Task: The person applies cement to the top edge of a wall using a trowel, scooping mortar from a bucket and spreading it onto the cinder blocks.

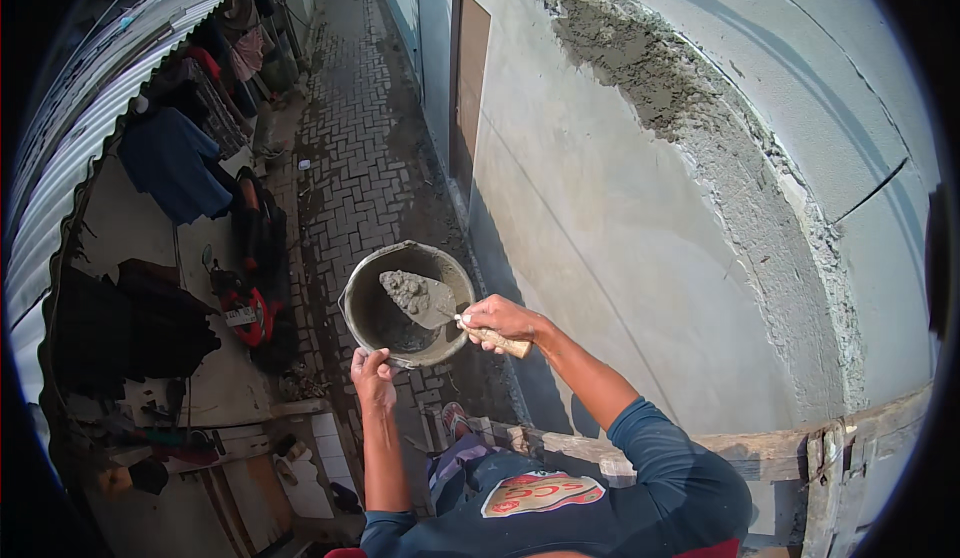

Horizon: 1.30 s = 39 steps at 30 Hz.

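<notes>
My right hand [497, 322] grips the trowel [435, 310], whose long axis slants forward-left from my fist; its blade bears mortar [403, 291] over the bucket [458, 276]. My left hand [373, 373] holds the bucket's near rim. The wall [600, 258] stands rightward, nearer my right hand.

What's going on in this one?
A person's left grip holds a bucket at its rim, above a paved alley. The right grip holds a trowel over the bucket's mouth, with grey mortar heaped on the blade. To the right, a wall bears a rough grey band.
</notes>
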Each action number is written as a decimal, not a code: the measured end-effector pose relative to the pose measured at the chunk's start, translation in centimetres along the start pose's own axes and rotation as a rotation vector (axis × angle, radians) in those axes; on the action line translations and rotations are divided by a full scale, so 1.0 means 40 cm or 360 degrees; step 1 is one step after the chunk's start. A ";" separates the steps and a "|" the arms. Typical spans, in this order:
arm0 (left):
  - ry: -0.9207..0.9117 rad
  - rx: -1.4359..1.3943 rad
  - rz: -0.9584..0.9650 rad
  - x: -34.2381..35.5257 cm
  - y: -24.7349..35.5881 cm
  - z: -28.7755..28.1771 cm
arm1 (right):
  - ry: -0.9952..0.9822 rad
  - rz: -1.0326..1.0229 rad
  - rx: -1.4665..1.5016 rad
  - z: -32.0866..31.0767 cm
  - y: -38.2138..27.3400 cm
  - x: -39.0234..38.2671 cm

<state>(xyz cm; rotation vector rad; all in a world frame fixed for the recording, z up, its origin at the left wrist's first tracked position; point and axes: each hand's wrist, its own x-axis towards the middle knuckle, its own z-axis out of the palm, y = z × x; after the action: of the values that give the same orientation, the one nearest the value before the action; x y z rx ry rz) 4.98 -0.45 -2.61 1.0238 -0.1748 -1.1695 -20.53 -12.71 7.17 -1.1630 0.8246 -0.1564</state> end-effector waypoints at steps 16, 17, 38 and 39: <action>0.0111 0.0079 0.0029 -0.015 0.057 -0.010 | -0.0066 -0.0016 0.0167 0.038 0.032 0.043; 0.0106 0.0096 0.0031 -0.009 0.058 -0.021 | -0.0028 0.0056 0.0086 0.047 0.041 0.042; 0.0092 0.0017 -0.0175 -0.011 -0.058 -0.095 | 0.0055 -0.0010 -0.0491 -0.009 -0.014 -0.029; 0.0169 0.0041 -0.0157 -0.023 -0.051 -0.070 | 0.0099 -0.0089 -0.0400 -0.018 -0.033 -0.021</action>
<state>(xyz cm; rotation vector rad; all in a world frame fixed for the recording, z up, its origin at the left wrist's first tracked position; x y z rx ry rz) 4.88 1.85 -5.34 1.1252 -0.0560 -1.2014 -21.20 -13.36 8.61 -1.4238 0.8849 -0.1381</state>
